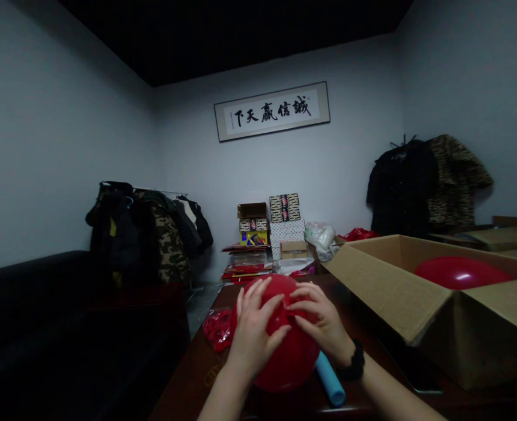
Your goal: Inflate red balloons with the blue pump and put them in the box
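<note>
Between my hands, over the tabletop (192, 389), is a red balloon (282, 365), inflated, so filling looks done. My left grip (255, 330) is half curled, holding its side; my right grip (324, 320) is nearly closed on it. Whether the neck is tied I cannot tell; fingers cover it. The carton (388, 286) partly hides another balloon (458, 272).

Dim, bluish lt — sofa (61, 327) near-black; sm. glare on boxed balloon (455, 273) — edges stretched.

Framed calligraphy (272, 111) on wall (188, 146); black sofa (30, 286) at left.
</note>
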The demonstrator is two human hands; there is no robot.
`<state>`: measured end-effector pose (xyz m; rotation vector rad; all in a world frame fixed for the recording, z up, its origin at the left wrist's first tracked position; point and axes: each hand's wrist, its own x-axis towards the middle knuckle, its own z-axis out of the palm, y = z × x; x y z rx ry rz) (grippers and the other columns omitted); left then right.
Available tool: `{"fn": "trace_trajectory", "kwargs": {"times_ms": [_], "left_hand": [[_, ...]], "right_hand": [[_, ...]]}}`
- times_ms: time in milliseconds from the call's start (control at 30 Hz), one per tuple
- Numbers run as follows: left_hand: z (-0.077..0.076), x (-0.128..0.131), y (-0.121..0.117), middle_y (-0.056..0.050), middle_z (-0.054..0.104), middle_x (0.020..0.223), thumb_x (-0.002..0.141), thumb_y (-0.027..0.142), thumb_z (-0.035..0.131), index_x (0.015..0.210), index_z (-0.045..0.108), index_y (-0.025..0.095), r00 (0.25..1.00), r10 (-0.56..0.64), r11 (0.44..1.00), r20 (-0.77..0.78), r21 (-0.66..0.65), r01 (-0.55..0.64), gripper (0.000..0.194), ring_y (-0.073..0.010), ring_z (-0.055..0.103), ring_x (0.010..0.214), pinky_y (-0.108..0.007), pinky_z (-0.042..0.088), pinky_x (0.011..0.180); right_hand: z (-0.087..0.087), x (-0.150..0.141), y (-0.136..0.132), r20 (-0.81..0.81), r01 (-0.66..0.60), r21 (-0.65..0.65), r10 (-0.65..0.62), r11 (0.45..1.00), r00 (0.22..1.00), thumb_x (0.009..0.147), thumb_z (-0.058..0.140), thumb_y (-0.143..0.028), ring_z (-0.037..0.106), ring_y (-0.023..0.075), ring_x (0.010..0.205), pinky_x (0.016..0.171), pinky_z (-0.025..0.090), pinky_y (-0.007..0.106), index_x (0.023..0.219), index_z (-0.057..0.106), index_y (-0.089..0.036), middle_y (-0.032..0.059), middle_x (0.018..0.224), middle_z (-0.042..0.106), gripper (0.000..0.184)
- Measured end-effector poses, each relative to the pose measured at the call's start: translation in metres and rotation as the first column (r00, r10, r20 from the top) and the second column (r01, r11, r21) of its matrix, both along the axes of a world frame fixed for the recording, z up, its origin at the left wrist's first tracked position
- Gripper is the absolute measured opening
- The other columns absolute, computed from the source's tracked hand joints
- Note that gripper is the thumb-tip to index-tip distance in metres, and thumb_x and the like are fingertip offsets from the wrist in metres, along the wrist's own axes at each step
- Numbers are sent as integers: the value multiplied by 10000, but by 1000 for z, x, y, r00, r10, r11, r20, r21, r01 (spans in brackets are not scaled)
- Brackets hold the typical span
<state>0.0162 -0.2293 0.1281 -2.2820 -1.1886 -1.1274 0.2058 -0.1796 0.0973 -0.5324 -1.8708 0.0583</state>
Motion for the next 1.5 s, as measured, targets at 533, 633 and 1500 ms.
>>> {"fn": "trace_trajectory", "kwargs": {"times_ms": [533, 633, 1500], "left_hand": [[-21, 10, 50, -158, 180, 1536, 757, 591, 535, 1426, 306, 230, 965, 252, 957, 74, -169, -237, 794, -340, 153, 1395, -623, 142, 1064], [-15, 32, 60, -144, 155, 1545, 752, 605, 531, 1443, 260, 244, 985, 145, 965, 93, -232, -120, 825, -338, 190, 1387, -597, 194, 1064], [6, 241, 160, -158, 58, 1558, 755, 541, 566, 1477, 101, 192, 866, -311, 838, 392, -317, 444, 927, -300, 162, 1401, -423, 229, 1101]], "right_hand": [[-1, 59, -3, 145, 228, 341, -290, 912, 946, 845, 547, -166, 434, 237, 1244, 1079, 184, 645, 947, 631, -291, 33, 1132, 616, 182], [3, 79, -2, 197, 280, 444, -397, 851, 896, 848, 562, -172, 426, 232, 1258, 1082, 173, 645, 960, 629, -281, 36, 1154, 622, 170], [11, 306, 19, 351, 508, 549, -735, 664, 581, 875, 494, -132, 332, 222, 1337, 1087, 310, 544, 1044, 593, -235, 81, 1363, 492, 222]]}}
